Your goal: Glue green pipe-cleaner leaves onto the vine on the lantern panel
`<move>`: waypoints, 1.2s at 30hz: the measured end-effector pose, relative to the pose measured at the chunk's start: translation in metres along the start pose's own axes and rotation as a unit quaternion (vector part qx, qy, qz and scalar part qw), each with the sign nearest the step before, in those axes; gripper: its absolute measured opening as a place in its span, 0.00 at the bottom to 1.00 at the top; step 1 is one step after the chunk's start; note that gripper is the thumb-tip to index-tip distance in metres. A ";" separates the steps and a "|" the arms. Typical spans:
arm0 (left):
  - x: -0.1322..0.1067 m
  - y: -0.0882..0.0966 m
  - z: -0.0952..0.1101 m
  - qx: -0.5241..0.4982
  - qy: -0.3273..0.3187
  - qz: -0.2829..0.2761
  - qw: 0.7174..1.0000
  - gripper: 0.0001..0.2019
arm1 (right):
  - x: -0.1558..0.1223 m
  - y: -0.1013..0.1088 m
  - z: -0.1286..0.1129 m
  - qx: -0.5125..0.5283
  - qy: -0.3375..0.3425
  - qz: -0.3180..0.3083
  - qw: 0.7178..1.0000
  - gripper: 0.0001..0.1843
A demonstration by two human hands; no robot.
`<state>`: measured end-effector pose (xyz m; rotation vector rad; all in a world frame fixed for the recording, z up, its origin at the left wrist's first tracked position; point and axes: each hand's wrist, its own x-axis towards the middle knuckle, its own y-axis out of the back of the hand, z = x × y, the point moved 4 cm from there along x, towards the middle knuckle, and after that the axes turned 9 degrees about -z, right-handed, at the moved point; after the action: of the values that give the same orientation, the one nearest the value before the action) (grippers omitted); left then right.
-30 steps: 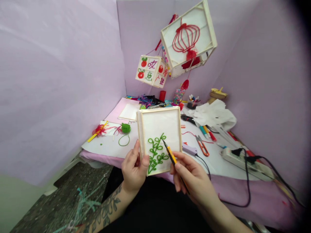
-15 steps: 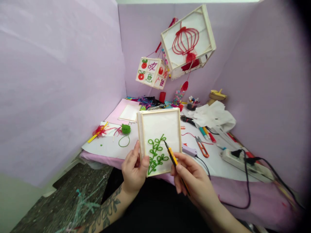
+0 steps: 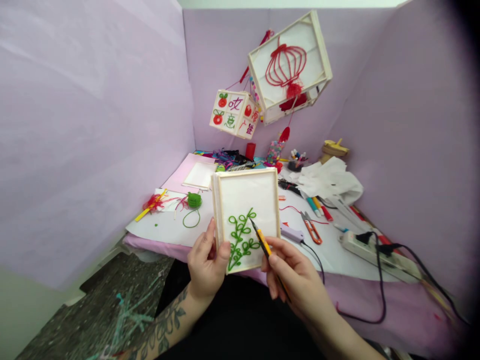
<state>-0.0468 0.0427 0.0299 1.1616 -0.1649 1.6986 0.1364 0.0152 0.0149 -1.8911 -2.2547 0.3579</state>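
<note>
My left hand (image 3: 208, 267) grips the lower left edge of a small lantern frame (image 3: 248, 192), with pale wooden strips around white panels. A green yarn sprig with looped leaves (image 3: 240, 240) covers the lower part of the facing panel. Between the thumb and fingers of my right hand (image 3: 294, 267) is a yellow-and-black pen-shaped tool (image 3: 264, 244) with a thin dark tip; its exact kind is unclear. That tip is at the sprig's upper right, touching or just over the panel. The right fingers sit close to the frame's lower right edge.
A ball of green yarn (image 3: 194, 200) and a white framed panel (image 3: 199, 175) lie to the left. Rightward are orange thread snips (image 3: 312, 229), a lilac corded tool (image 3: 292, 233), markers (image 3: 318, 206), crumpled white cloth (image 3: 330, 180) and a power strip (image 3: 378, 254). Decorated lanterns (image 3: 290, 65) hang behind.
My right hand has shifted slightly left, carrying the tool's tip a little left and down on the sprig. The left hand and frame stay nearly still.
</note>
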 end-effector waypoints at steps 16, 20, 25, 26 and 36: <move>-0.002 -0.001 -0.002 -0.001 -0.006 0.008 1.000 0.23 | -0.003 0.000 -0.002 0.000 0.008 -0.005 1.000 0.25; -0.002 -0.001 -0.002 -0.001 -0.003 0.007 1.000 0.23 | -0.003 0.000 0.000 -0.001 0.005 -0.002 1.000 0.25; -0.001 -0.001 -0.002 0.002 0.002 -0.001 1.000 0.23 | -0.001 0.001 0.001 -0.001 0.004 0.001 1.000 0.25; -0.001 -0.001 -0.002 0.000 0.002 0.001 1.000 0.23 | -0.001 0.001 0.000 -0.001 0.003 0.002 1.000 0.25; -0.001 -0.002 -0.004 -0.010 -0.001 0.005 1.000 0.24 | -0.003 0.000 0.000 0.008 -0.005 0.006 1.000 0.27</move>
<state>-0.0473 0.0449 0.0261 1.1500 -0.1889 1.7012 0.1368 0.0127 0.0155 -1.9016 -2.2412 0.3868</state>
